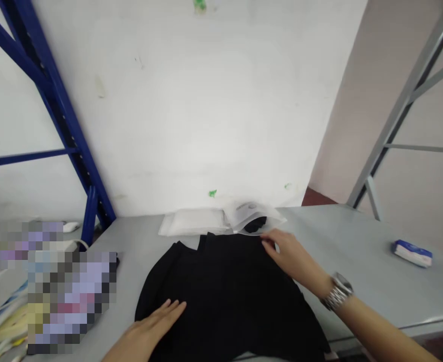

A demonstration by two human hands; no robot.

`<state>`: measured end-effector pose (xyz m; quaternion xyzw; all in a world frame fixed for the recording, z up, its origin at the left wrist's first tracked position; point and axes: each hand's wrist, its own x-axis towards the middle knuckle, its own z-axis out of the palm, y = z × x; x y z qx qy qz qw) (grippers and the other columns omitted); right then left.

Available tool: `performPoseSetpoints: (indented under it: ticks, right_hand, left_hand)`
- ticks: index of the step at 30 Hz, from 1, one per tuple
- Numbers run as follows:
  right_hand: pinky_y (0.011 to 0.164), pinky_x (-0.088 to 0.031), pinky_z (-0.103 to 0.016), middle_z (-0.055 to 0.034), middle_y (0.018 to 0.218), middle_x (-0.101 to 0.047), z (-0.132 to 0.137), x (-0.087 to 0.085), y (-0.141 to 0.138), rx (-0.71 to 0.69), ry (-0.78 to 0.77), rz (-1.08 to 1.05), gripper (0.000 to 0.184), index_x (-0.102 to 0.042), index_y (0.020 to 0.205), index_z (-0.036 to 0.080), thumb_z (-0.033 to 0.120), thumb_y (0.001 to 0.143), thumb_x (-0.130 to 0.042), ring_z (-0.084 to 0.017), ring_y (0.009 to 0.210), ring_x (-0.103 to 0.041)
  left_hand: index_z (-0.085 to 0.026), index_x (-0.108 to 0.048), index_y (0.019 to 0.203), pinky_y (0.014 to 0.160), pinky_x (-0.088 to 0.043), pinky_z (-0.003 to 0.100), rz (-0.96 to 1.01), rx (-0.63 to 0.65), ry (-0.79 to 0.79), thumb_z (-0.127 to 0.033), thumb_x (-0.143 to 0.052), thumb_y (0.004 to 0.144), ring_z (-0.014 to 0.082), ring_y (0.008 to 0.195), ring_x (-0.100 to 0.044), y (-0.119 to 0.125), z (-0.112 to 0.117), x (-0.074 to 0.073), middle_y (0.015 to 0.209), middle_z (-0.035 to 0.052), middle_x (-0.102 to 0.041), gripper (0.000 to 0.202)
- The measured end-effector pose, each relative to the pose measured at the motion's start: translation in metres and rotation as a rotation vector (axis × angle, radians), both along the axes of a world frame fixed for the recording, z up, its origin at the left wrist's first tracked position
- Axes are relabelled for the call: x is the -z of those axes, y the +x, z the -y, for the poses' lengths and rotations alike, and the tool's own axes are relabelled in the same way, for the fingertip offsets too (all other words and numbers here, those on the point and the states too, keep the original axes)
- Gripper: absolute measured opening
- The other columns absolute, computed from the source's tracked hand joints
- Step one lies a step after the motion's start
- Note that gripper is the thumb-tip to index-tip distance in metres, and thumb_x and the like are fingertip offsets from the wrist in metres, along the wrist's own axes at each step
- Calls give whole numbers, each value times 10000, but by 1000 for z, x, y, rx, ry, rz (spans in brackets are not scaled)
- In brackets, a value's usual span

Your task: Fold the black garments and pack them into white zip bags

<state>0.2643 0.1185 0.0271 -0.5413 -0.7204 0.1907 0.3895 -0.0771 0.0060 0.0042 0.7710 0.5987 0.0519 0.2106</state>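
A black garment (229, 286) lies spread on the grey table (357, 251) in front of me. My left hand (157, 322) rests flat on its near left part, fingers stretched out and together. My right hand (289, 254), with a metal watch at the wrist, lies on the garment's far right edge, fingers extended toward the far side. Just beyond the garment lie clear plastic bags (198, 221), one with a dark item (255, 224) inside it.
A white wall rises behind the table. A blue rack frame (66, 130) stands at the left, a grey one (402, 105) at the right. A small blue and white packet (412, 253) lies at the table's right. Stacked items are at the left, partly blurred.
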Motion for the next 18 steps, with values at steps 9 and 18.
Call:
performPoseSetpoints:
  ticks: [9,18]
  right_hand:
    - [1078,-340,-449,-16,1418,-449,114,7,15,-431,-281,568,654,-481,1317,356,249,715,-713,-305,1296,-390]
    - [1063,-378,-398,0,1373,-497,120,15,31,-337,-205,553,253,-634,1071,294,254,829,-577,-245,1257,-447]
  left_hand:
    - [-364,-745,849,839,-534,232,245,107,412,-427,-634,754,183,911,-702,-30,-9,-5,968,-38,-747,159]
    - [-308,-755,793,760,-547,218,225,-71,382,-575,-581,739,213,845,-704,-24,-25,-44,876,-3,-755,323]
